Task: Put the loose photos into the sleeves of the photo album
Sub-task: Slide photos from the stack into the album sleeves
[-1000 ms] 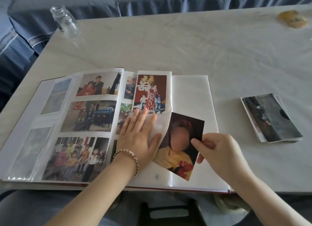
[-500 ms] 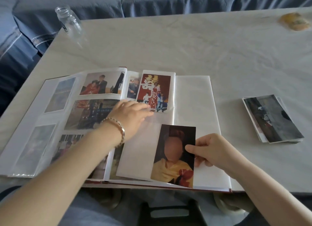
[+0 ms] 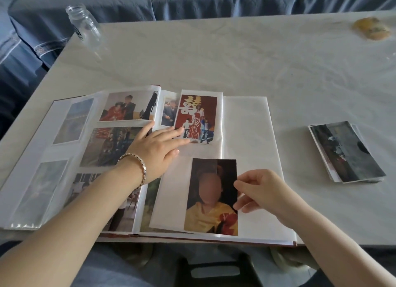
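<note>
pale table [image 3: 235, 57], open album [image 3: 246, 126], blue sofa [image 3: 214, 2]

You've got a pale marbled table [image 3: 214, 57]. The open album [image 3: 246, 124] lies flat on it at your near edge. Right of the album, well apart from it, a small stack of photos [image 3: 347, 151] sits face up and skewed. Beyond the album, far left, there's a clear glass jar [image 3: 85, 25] at the table corner. Beyond the album, far right, there's a yellowish thing [image 3: 371, 27], too blurred to identify.
</note>
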### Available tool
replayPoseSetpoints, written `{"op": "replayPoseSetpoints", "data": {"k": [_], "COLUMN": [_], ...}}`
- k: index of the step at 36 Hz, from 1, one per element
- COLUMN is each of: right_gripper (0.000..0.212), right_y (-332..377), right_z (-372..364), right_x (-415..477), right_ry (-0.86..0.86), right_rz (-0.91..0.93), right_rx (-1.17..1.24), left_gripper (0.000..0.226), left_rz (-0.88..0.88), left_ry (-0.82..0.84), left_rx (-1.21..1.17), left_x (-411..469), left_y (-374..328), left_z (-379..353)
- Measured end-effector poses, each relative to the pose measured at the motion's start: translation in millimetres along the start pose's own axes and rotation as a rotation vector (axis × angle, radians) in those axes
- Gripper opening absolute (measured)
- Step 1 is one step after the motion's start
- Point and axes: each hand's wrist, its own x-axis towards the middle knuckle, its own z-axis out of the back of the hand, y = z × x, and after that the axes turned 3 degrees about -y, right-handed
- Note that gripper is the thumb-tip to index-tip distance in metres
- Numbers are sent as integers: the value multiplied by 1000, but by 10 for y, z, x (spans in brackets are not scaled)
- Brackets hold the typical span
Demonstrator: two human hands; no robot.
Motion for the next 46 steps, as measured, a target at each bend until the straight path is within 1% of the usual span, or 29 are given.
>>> {"op": "replayPoseSetpoints", "data": {"k": [3, 9, 13, 16, 19, 22, 26, 29, 32, 37, 46], "right_gripper": [12, 8, 7, 8, 13, 20, 22, 23, 21, 19, 14], "right_y": [-6, 12, 46, 61, 70, 85, 84, 71, 45, -2, -42], "right_z": [-13, -219, -341, -343, -302, -259, -278, -325, -359, -422, -565], "right_x": [1, -6, 12, 3, -29, -48, -16, 2, 11, -4, -57], "right_ry": [-5, -22, -66, -59, -24, -10, -58, -127, -199, -285, -474], "right_rz": [17, 63, 131, 120, 76, 42, 58, 95, 148, 174, 229], "right_rx": [19, 176, 167, 188, 186, 137, 33, -39, -55, -95, -304], "left_gripper": [42, 42, 43, 43, 43, 44, 44, 44, 44, 44, 44], "left_rz": [1, -9, -9, -10, -5, -5, -12, -14, -16, -16, -12], "left_ry": [-13, -16, -15, -19, -20, -23, -30, -36, -44, -37, -31], "left_rx": [-17, -13, -7, 2, 3, 9, 6, -3, -2, 14, 9], "left_x": [2, 1, 1, -2, 2, 2, -3, -4, -4, -3, -5], "left_y": [8, 4, 0, 0, 0, 1, -1, 2, 10, 5, -7], "left_z": [-2, -22, -11, -10, -15, -20, -21, -24, -34, -31, -17]}}
